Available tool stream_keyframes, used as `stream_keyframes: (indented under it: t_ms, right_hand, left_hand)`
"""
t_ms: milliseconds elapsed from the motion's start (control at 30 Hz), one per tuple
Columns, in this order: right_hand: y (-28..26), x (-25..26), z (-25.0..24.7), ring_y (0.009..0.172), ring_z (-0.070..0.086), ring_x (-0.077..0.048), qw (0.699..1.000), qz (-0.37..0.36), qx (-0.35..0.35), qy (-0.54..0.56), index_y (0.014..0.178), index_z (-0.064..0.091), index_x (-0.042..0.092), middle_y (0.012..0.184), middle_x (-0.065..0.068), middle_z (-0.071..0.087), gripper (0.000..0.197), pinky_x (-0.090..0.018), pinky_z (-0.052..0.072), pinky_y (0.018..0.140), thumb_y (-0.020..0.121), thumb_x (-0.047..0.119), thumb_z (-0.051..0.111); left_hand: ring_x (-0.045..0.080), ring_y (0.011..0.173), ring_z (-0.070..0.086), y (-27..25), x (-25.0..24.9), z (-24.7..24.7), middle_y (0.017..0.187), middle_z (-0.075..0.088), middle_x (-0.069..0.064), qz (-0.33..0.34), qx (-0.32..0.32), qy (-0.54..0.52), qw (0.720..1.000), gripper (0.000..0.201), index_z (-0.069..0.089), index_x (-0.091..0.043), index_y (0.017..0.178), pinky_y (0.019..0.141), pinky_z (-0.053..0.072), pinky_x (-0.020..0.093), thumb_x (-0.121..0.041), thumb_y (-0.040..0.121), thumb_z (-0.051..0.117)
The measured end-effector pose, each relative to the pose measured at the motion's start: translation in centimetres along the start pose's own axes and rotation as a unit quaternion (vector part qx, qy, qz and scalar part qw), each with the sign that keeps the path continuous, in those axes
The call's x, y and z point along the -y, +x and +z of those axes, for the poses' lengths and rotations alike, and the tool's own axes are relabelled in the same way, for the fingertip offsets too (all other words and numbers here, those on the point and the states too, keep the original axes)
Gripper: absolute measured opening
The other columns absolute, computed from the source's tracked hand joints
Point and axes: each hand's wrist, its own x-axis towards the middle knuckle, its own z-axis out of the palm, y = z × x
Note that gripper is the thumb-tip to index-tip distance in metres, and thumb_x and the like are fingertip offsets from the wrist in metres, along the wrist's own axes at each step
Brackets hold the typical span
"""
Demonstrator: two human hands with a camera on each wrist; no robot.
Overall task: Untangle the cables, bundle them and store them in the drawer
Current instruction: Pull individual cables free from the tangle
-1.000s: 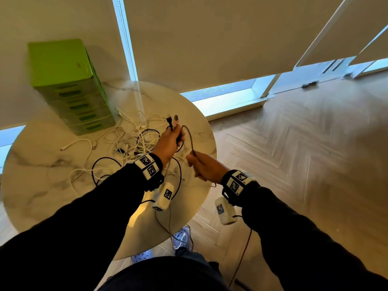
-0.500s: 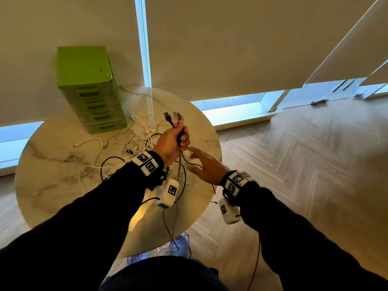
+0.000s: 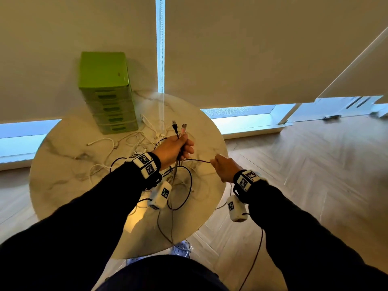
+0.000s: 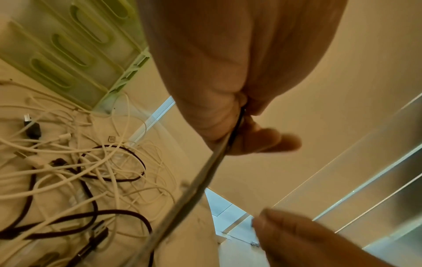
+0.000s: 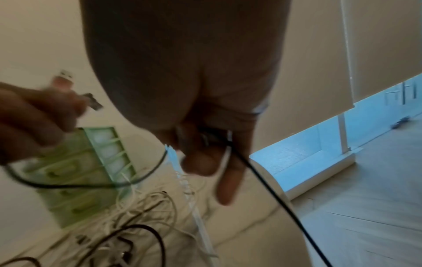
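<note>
The left hand grips two cable ends, fist closed, with both plugs sticking up above the knuckles. The right hand pinches a thin black cable and draws it taut out to the side, off the table's edge. The rest of the job sits waiting: a tangle of white and dark cables lies on the round marble table, just in front of the green drawer unit, whose drawers all look closed.

Now the risk. That black line dips back down toward the pile, and if it is looped through the others, a firm pull could tighten a knot instead of freeing it. It could also drag the whole heap toward the rim. A long tail hangs below the right wrist toward the floor, ready to snag. And with both hands occupied, nobody can open a drawer.
</note>
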Motion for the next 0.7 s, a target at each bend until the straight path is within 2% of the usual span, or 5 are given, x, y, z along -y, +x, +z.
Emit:
stream_keyframes:
  t_ms: [133, 233, 300, 533, 700]
  right_hand:
    - [-0.1, -1.6, 1.1, 0.108, 0.063, -0.035, 0.987, 0.075, 0.143, 0.009, 0.119, 0.05, 0.008, 0.12, -0.021, 0.064, 0.028, -0.036, 0.05, 0.086, 0.098, 0.026, 0.053]
    - [-0.2, 0.1, 1.4, 0.146, 0.028, -0.027, 0.971, 0.001, 0.239, 0.003, 0.157, 0.005, 0.028, 0.162, -0.009, 0.022, 0.117, -0.043, 0.031, 0.115, 0.072, 0.058, 0.079]
    - [-0.4, 2.7, 1.1, 0.151, 0.012, -0.019, 0.968, -0.086, 0.233, 0.014, 0.156, -0.011, 0.036, 0.167, 0.003, 0.003, 0.138, -0.046, 0.02, 0.122, 0.059, 0.07, 0.082]
    - [1.1, 9.8, 0.7, 0.105, 0.062, -0.018, 0.953, -0.194, 0.215, 0.083, 0.123, 0.063, 0.011, 0.116, -0.002, 0.068, 0.036, -0.027, 0.044, 0.101, 0.097, 0.036, 0.061]
    - [3.4, 6.6, 0.1, 0.063, 0.064, -0.028, 0.967, -0.103, 0.203, 0.119, 0.088, 0.062, 0.012, 0.066, -0.008, 0.056, 0.029, -0.034, 0.051, 0.066, 0.105, 0.028, 0.044]
  left_hand:
    - [0.007, 0.044, 0.033, 0.1, -1.2, -0.7, 0.054, 0.041, -0.005, 0.005, -0.01, -0.072, 0.997, 0.038, 0.053, -0.01, 0.085, 0.044, 0.029, 0.019, -0.034, 0.109, 0.036]
    - [0.009, 0.045, 0.027, 0.2, -2.1, -0.7, 0.052, 0.031, -0.007, 0.001, 0.005, -0.092, 0.996, 0.037, 0.05, -0.011, 0.084, 0.046, 0.024, 0.021, -0.036, 0.108, 0.037]
    - [0.009, 0.046, 0.026, 0.2, -2.4, -0.2, 0.054, 0.029, -0.006, -0.003, 0.021, -0.083, 0.996, 0.038, 0.05, -0.011, 0.083, 0.047, 0.024, 0.022, -0.038, 0.108, 0.039]
    - [0.017, 0.053, 0.047, 0.3, -3.3, 0.1, 0.057, 0.046, 0.001, -0.007, 0.069, -0.048, 0.996, 0.041, 0.054, -0.009, 0.083, 0.057, 0.043, 0.026, -0.04, 0.107, 0.04]
    - [0.025, 0.08, 0.068, -0.5, -3.6, -2.3, 0.064, 0.056, 0.005, -0.003, 0.045, -0.03, 0.999, 0.043, 0.055, -0.008, 0.085, 0.084, 0.055, 0.034, -0.035, 0.109, 0.031]
